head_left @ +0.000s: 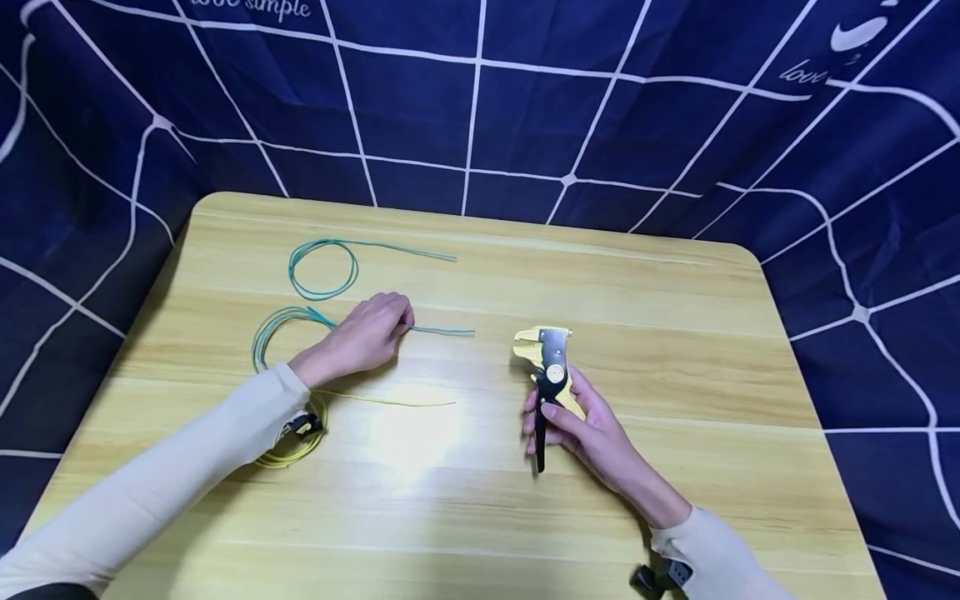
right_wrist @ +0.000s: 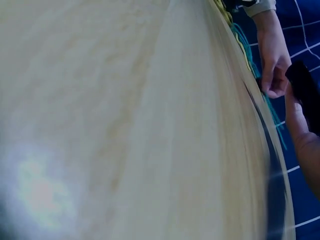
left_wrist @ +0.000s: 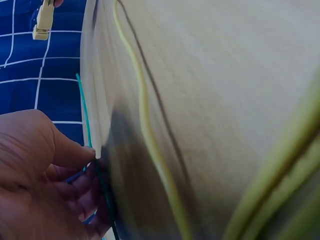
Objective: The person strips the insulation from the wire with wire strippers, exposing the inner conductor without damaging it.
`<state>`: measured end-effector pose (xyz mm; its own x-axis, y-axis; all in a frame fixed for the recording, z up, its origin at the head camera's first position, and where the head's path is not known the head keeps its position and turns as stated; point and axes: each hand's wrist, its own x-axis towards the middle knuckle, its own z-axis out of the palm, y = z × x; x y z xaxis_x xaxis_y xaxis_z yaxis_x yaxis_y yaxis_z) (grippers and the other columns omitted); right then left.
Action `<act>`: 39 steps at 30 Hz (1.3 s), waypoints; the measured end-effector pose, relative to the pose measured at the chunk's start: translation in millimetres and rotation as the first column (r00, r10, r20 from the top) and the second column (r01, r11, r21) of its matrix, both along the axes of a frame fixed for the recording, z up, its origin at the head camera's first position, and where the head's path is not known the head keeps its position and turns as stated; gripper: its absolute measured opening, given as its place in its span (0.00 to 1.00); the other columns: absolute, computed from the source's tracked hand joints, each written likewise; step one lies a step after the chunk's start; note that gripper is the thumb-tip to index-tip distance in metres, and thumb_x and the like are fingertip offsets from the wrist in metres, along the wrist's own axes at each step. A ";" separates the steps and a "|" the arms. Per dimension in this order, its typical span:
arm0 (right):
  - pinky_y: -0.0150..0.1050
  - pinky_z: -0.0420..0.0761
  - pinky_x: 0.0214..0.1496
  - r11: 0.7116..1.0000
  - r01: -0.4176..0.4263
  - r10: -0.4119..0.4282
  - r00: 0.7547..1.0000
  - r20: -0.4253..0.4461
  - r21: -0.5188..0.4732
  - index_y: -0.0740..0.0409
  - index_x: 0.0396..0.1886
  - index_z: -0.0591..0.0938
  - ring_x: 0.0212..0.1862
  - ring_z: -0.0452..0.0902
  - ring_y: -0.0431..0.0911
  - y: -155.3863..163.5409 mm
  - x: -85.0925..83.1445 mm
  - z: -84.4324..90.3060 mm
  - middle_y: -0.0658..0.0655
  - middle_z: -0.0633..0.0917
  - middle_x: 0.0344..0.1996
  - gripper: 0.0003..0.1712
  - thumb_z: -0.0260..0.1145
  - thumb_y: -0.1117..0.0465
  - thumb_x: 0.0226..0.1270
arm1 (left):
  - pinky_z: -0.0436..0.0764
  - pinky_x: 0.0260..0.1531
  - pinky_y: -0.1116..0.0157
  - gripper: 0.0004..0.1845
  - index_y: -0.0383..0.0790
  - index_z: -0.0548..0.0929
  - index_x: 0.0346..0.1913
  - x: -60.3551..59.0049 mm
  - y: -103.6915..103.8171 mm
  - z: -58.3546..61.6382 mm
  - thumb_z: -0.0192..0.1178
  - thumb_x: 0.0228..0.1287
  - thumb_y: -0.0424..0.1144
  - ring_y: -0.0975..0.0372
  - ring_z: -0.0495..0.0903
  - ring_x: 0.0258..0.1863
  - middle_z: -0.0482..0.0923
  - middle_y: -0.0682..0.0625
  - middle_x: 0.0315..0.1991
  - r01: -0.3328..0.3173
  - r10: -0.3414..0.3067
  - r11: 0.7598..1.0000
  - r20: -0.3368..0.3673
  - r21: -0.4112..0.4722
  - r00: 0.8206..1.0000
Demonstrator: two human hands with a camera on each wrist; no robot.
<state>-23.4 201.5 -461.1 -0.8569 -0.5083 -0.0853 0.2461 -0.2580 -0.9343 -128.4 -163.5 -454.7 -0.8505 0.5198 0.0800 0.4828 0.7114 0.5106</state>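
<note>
**Hands with wire and stripping tool on a wooden table**

Left hand (head_left: 367, 333) pinches the middle green wire (head_left: 442, 332) near its free end, left of table (head_left: 675, 350) centre. Right hand (head_left: 588, 429) curls around the handles of a yellow-and-black wire stripper (head_left: 550, 367), held upright. Another green wire (head_left: 322, 268) and a yellow wire (head_left: 390, 402) lie nearby.

Between our left hand's fingers (head_left: 397, 321) and our right hand's fingers (head_left: 558, 417) we see bare table (head_left: 675, 350), crossed only by a green wire end (head_left: 442, 332) just past the left fingertips and a yellow wire (head_left: 397, 403) lying below them.
</note>
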 end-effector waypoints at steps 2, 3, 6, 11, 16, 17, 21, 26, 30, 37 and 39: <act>0.60 0.90 0.49 1.000 0.007 -0.007 1.000 0.006 0.008 0.66 0.78 0.60 0.47 0.87 0.53 -0.7 -1.7 -0.3 0.65 0.84 0.51 0.27 0.55 0.72 0.87 | 0.81 0.45 0.50 0.06 0.35 0.79 0.41 0.3 -0.9 2.3 0.60 0.76 0.23 0.49 0.79 0.40 0.78 0.46 0.37 0.019 -0.020 0.999 0.013 0.027 1.000; 0.59 0.89 0.50 1.000 0.012 -0.012 1.000 0.009 0.015 0.64 0.79 0.59 0.47 0.88 0.53 -1.2 -2.3 0.0 0.65 0.84 0.50 0.28 0.55 0.72 0.86 | 0.82 0.45 0.50 0.05 0.34 0.79 0.42 0.4 -1.5 2.9 0.59 0.77 0.22 0.49 0.79 0.40 0.79 0.46 0.37 0.027 -0.028 0.999 0.016 0.042 0.999; 0.60 0.88 0.53 0.999 0.021 -0.021 1.000 0.009 0.039 0.62 0.81 0.59 0.47 0.88 0.53 -2.3 -3.9 1.1 0.67 0.85 0.49 0.31 0.57 0.72 0.85 | 0.84 0.46 0.51 0.04 0.33 0.78 0.45 1.5 -3.2 4.4 0.58 0.78 0.22 0.51 0.81 0.40 0.80 0.44 0.39 0.054 -0.056 0.995 0.025 0.081 0.998; 0.59 0.89 0.51 0.997 0.000 0.002 1.000 -0.022 0.077 0.63 0.84 0.60 0.46 0.87 0.54 -5.7 -4.1 1.2 0.72 0.84 0.49 0.36 0.61 0.73 0.83 | 0.84 0.54 0.49 0.12 0.30 0.81 0.55 3.6 -9.0 2.7 0.55 0.77 0.19 0.50 0.84 0.47 0.85 0.41 0.46 0.133 -0.134 0.981 -0.001 0.139 0.991; 0.55 0.90 0.51 0.994 -0.031 0.037 0.998 -0.053 0.108 0.78 0.79 0.62 0.45 0.87 0.52 -8.2 -5.6 0.1 0.70 0.84 0.49 0.32 0.61 0.72 0.83 | 0.83 0.51 0.53 0.18 0.31 0.84 0.62 5.8 -11.6 1.6 0.53 0.77 0.19 0.55 0.80 0.43 0.83 0.43 0.44 0.183 -0.188 0.966 0.010 0.185 0.982; 0.55 0.90 0.50 0.993 -0.035 0.042 0.997 -0.057 0.113 0.80 0.77 0.62 0.45 0.87 0.52 -8.6 -6.0 0.2 0.70 0.85 0.49 0.31 0.61 0.72 0.83 | 0.82 0.49 0.54 0.17 0.32 0.84 0.62 6.3 -11.4 1.6 0.54 0.78 0.20 0.56 0.78 0.41 0.83 0.43 0.43 0.184 -0.190 0.964 0.016 0.194 0.982; 0.57 0.90 0.50 0.991 -0.052 0.060 0.996 -0.061 0.122 0.82 0.75 0.64 0.45 0.88 0.53 -9.4 -6.9 0.9 0.71 0.85 0.48 0.30 0.62 0.73 0.82 | 0.80 0.45 0.55 0.14 0.34 0.87 0.62 7.9 -10.5 0.3 0.56 0.83 0.27 0.58 0.76 0.39 0.83 0.45 0.43 0.173 -0.184 0.959 0.030 0.226 0.982; 0.59 0.89 0.50 0.989 -0.065 0.075 0.994 -0.074 0.132 0.81 0.75 0.66 0.45 0.88 0.53 -11.1 -7.6 1.7 0.72 0.85 0.48 0.29 0.63 0.73 0.81 | 0.82 0.51 0.54 0.13 0.35 0.88 0.62 10.6 -10.1 0.8 0.59 0.83 0.29 0.59 0.81 0.44 0.87 0.46 0.47 0.172 -0.190 0.948 0.042 0.267 0.981; 0.59 0.89 0.50 0.988 -0.079 0.089 0.994 -0.070 0.133 0.77 0.77 0.67 0.45 0.88 0.52 -14.1 -8.4 2.0 0.73 0.84 0.48 0.30 0.62 0.72 0.82 | 0.84 0.53 0.53 0.13 0.32 0.88 0.61 12.3 -8.7 1.8 0.58 0.82 0.26 0.58 0.83 0.44 0.88 0.45 0.47 0.189 -0.202 0.939 0.016 0.287 0.979; 0.58 0.89 0.52 0.980 -0.093 0.107 0.991 -0.074 0.177 0.80 0.74 0.68 0.45 0.88 0.58 -19.2 -10.8 1.5 0.76 0.84 0.48 0.27 0.62 0.70 0.83 | 0.83 0.58 0.54 0.15 0.33 0.86 0.65 16.7 -5.4 5.1 0.58 0.84 0.29 0.56 0.85 0.52 0.88 0.43 0.54 0.206 -0.214 0.936 -0.002 0.285 0.977; 0.59 0.89 0.52 0.982 -0.094 0.107 0.992 -0.070 0.166 0.79 0.74 0.68 0.45 0.88 0.59 -20.9 -11.3 1.5 0.76 0.84 0.48 0.27 0.62 0.70 0.83 | 0.83 0.53 0.55 0.16 0.36 0.86 0.67 17.8 -4.8 5.6 0.58 0.85 0.32 0.59 0.83 0.47 0.88 0.45 0.52 0.203 -0.216 0.937 0.013 0.285 0.976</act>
<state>-34.7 180.6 -459.6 -0.8097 -0.5768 -0.1082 0.1871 -0.0790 -0.9792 -110.6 -168.3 -449.1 -0.7307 0.6482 0.2144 0.5786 0.4212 0.6984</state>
